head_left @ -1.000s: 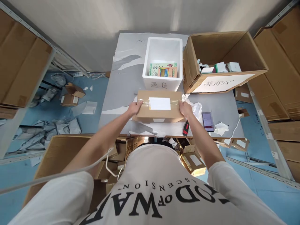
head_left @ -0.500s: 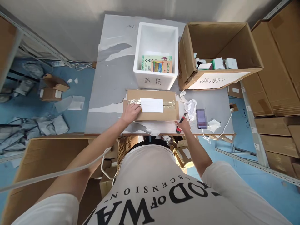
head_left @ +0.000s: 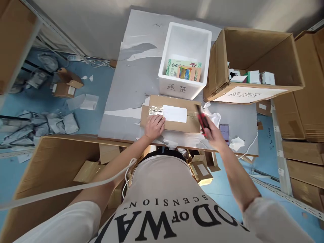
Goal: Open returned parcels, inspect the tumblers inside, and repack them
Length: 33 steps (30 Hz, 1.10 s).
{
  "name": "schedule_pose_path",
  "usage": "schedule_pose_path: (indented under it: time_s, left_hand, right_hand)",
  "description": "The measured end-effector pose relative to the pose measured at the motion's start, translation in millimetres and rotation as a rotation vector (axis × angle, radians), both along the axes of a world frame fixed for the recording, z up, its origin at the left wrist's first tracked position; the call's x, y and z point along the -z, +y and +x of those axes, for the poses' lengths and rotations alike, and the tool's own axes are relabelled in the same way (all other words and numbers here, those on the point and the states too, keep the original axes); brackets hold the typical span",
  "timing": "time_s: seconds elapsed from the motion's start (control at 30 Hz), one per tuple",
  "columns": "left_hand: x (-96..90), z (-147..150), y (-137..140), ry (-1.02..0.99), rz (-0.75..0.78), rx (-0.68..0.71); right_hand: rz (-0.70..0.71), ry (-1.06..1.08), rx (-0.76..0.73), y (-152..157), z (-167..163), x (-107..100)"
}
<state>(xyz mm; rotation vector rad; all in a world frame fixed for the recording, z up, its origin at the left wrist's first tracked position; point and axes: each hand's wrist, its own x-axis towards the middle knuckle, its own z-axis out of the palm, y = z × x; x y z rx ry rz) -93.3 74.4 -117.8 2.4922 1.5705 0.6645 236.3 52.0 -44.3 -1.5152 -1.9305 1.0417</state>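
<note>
In front of me a taped cardboard box [head_left: 174, 127] lies flat near the table's front edge, with a white label [head_left: 175, 113] across its top and clear tape on either side. My left hand [head_left: 154, 127] presses on its left part with curled fingers, the tips at the label's left edge. A red and black utility knife [head_left: 203, 122] is gripped in my right hand [head_left: 215, 135]. Raised over the box's right end, the knife points away from me; whether its tip touches the cardboard I cannot tell.
Behind the box stand a white foam box [head_left: 181, 90] with booklets inside and a large open carton [head_left: 218, 64] holding small packages. Crumpled paper and a phone [head_left: 224, 133] lie to the right. A big open carton [head_left: 50, 162] stands below left; shelving rises on the right.
My right hand has lifted the utility knife from beside the box's front right corner up over its right end. My left hand remains on the box. The whole view has shifted and tilted.
</note>
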Motion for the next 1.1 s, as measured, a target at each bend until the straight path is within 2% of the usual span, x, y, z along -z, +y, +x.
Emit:
schedule_pose_path:
  time_s: [0.1, 0.17, 0.27, 0.43, 0.7, 0.77, 0.83, 1.0, 1.1]
  left_hand:
    - [1.1, 1, 2, -0.023, 0.006, -0.005]
    - [1.6, 2, 2, -0.029, 0.025, -0.003]
    - [1.8, 2, 1, -0.038, 0.039, -0.001]
    - [0.8, 2, 1, -0.043, 0.048, -0.001]
    - [1.1, 1, 3, -0.024, 0.002, 0.004]
    - [0.4, 1, 3, -0.02, -0.018, -0.002]
    - [-0.5, 1, 3, -0.023, -0.043, -0.009]
    - [-2.0, 2, 3, -0.013, -0.052, -0.019]
    - [-3.2, 3, 4, 0.005, -0.05, -0.009]
  right_hand:
    - [0.159, -0.357, -0.393, 59, -51, -25]
    - [0.226, -0.512, -0.556, 91, -86, -28]
    - [0.268, -0.679, -0.728, 116, -123, -26]
    - [0.287, -0.852, -0.829, 121, -137, -34]
    - [0.276, -1.02, -0.889, 114, -158, -62]
    - [0.248, -1.068, -0.873, 113, -149, -69]
    - [0.205, -1.123, -0.849, 112, -125, -76]
    - [0.086, -1.216, -0.713, 91, -22, -90]
    - [0.067, -1.226, -0.63, 73, 21, -92]
